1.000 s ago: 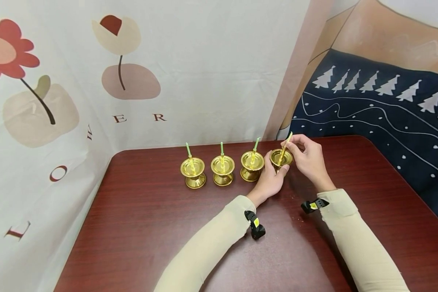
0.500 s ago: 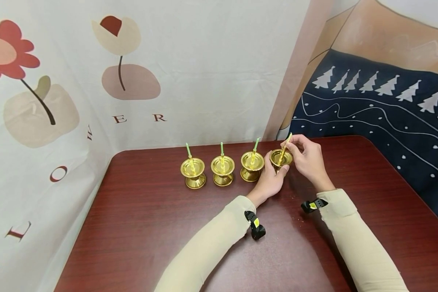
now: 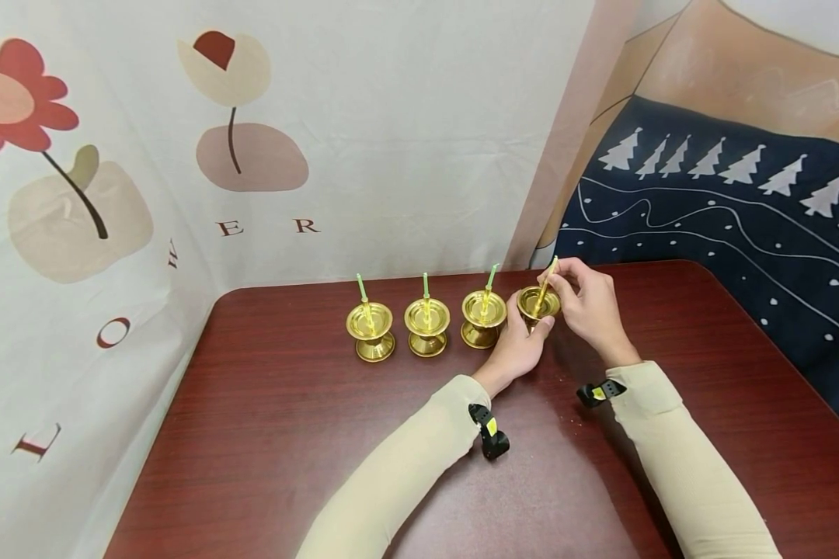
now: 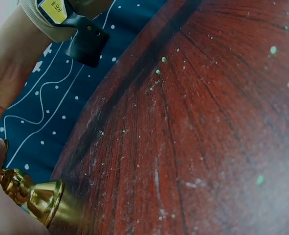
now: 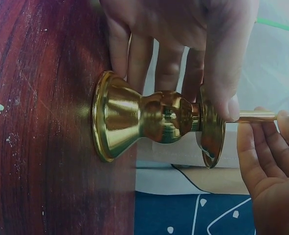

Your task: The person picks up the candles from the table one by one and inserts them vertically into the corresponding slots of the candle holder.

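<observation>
A brass candle holder (image 3: 529, 301) stands at the right end of a row on the dark red table. My left hand (image 3: 516, 348) grips it under its dish, and the thumb lies on the dish's rim in the right wrist view. From the dish rises a narrow gold tube (image 5: 254, 116). My right hand (image 3: 593, 309) pinches a thin, pale yellow-green candle (image 3: 555, 263) at the top of this tube, its tip showing above the fingers. The holder's flared base (image 5: 116, 117) is upright over the tabletop. Most of the holder's stem is hidden by the left hand in the head view.
Left of the hands are three matching holders: the near one (image 3: 480, 334), the middle one (image 3: 427, 341) and the far left one (image 3: 374, 347), each with a green candle. Green crumbs (image 4: 260, 180) dot the table. Printed cloths (image 3: 391, 155) hang behind.
My right hand and the candle's tip have shifted very slightly left and down. The left hand and the holders stay where they were.
</observation>
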Demonstrator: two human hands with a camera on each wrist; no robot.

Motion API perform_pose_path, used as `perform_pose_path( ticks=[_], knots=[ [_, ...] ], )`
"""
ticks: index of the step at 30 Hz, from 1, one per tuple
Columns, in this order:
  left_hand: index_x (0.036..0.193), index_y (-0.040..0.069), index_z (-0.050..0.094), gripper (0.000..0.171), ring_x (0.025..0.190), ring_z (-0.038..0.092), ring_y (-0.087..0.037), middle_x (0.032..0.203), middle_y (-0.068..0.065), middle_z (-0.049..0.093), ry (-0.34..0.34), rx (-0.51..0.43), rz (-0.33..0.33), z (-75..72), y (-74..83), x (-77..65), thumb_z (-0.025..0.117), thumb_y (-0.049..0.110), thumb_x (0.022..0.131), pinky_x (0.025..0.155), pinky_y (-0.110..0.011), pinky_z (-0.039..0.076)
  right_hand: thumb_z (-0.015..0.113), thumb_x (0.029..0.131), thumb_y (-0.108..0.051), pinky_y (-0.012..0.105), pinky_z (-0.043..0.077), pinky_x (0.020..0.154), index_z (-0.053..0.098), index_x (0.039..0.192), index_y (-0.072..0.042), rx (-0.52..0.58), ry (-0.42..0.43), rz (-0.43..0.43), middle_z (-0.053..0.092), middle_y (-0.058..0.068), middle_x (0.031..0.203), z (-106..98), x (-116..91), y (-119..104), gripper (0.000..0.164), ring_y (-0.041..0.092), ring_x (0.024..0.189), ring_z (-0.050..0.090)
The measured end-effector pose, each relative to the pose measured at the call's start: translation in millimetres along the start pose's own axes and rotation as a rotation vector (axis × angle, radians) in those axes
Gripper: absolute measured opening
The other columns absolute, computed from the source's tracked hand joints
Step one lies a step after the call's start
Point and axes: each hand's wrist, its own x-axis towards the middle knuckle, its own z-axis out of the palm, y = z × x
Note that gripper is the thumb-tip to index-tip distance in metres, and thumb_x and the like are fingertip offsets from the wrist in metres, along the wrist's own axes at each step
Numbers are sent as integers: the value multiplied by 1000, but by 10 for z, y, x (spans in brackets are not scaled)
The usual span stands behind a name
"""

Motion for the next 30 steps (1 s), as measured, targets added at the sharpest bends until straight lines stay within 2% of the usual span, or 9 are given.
perform_pose_path(
  ticks=[8, 10, 13, 16, 20, 23, 26, 30],
  knots=[
    [172, 6, 24, 75, 154, 43, -28, 167, -23, 45, -40, 5, -92, -26, 17, -16, 63, 32, 114, 127, -42, 33, 67, 105, 9, 6, 50, 84, 73, 107, 7, -18, 7, -34, 80, 20, 104, -9, 13, 24, 6, 29, 94, 74],
    [172, 7, 23, 76, 155, 42, -28, 168, -22, 45, -57, 9, -111, -41, 33, -29, 63, 33, 113, 127, -42, 33, 67, 106, 8, 6, 50, 84, 73, 107, 7, -19, 5, -28, 81, 20, 105, -12, 9, 39, 6, 20, 94, 74],
    [172, 7, 26, 75, 155, 43, -27, 167, -21, 46, -63, 8, -118, -45, 15, -20, 64, 34, 112, 127, -42, 33, 67, 106, 7, 7, 50, 84, 73, 108, 7, -11, -3, -7, 81, 20, 105, -13, -7, 54, 6, 15, 93, 72],
    [170, 5, 29, 75, 154, 42, -25, 166, -21, 46, -79, -2, -98, -25, -73, 20, 66, 33, 111, 128, -43, 32, 67, 106, 8, 7, 50, 85, 73, 109, 8, 0, -10, 18, 80, 20, 106, -15, -22, 61, 7, 20, 95, 73],
    [171, 8, 26, 81, 154, 40, -20, 168, -17, 44, -128, 15, -119, -27, -188, 45, 69, 37, 109, 127, -42, 31, 66, 107, 7, 8, 51, 85, 72, 111, 9, 8, -23, 36, 80, 21, 107, -19, -18, 67, 8, 24, 95, 73],
    [173, 8, 23, 84, 156, 38, -21, 170, -17, 40, -189, 36, -159, -116, -139, -61, 68, 39, 109, 128, -43, 30, 66, 108, 5, 8, 51, 84, 72, 111, 8, 2, -34, 47, 80, 21, 107, -22, -10, 71, 8, 19, 94, 72],
    [173, 6, 23, 84, 158, 35, -27, 173, -20, 36, -272, 62, -184, -284, -7, -283, 68, 39, 109, 129, -46, 29, 65, 108, 4, 8, 50, 83, 72, 111, 8, -1, -41, 55, 80, 22, 107, -27, -12, 80, 9, 15, 93, 70],
    [171, 8, 30, 83, 158, 38, -32, 172, -21, 39, -380, 165, -196, -558, 82, -627, 69, 44, 108, 128, -47, 31, 65, 109, 3, 8, 50, 83, 72, 112, 8, 0, -41, 72, 80, 22, 108, -41, -44, 102, 9, 17, 93, 70]
  ],
)
